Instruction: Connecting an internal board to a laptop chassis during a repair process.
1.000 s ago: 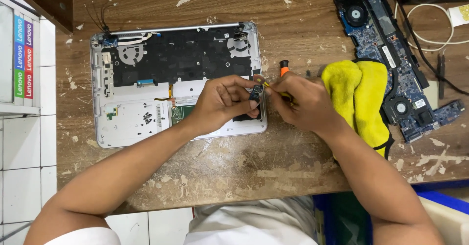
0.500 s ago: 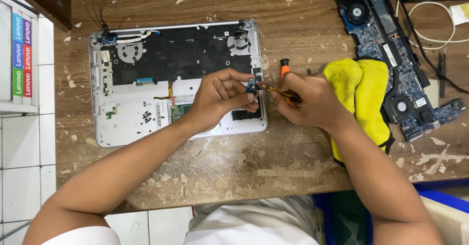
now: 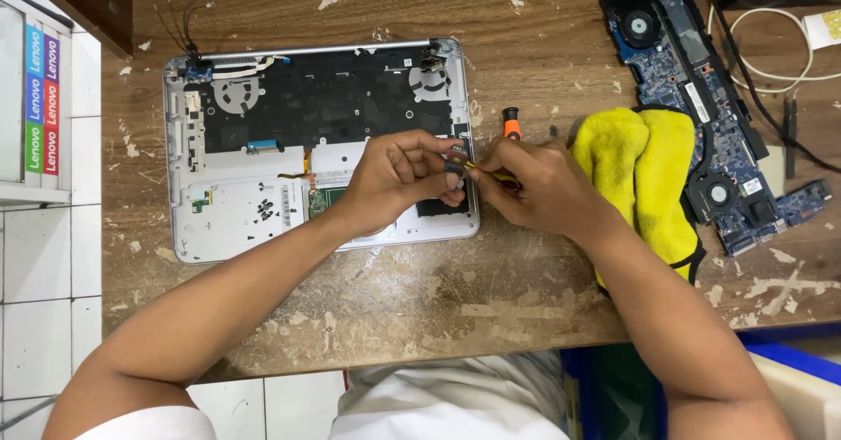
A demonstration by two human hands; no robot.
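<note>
Left hand (image 3: 399,177) pinches small dark part (image 3: 455,160) over open laptop shell's (image 3: 263,221) right edge — steadied for tool. Right hand (image 3: 534,186) fingers clamped on yellow-handled screwdriver (image 3: 491,174), tip at part.

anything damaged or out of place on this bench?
The wooden table is badly worn, with pale flaking patches all over. Loose black wires stick out past the opened laptop shell's top left corner. A bare blue circuit board lies askew, partly under the yellow cloth.
</note>
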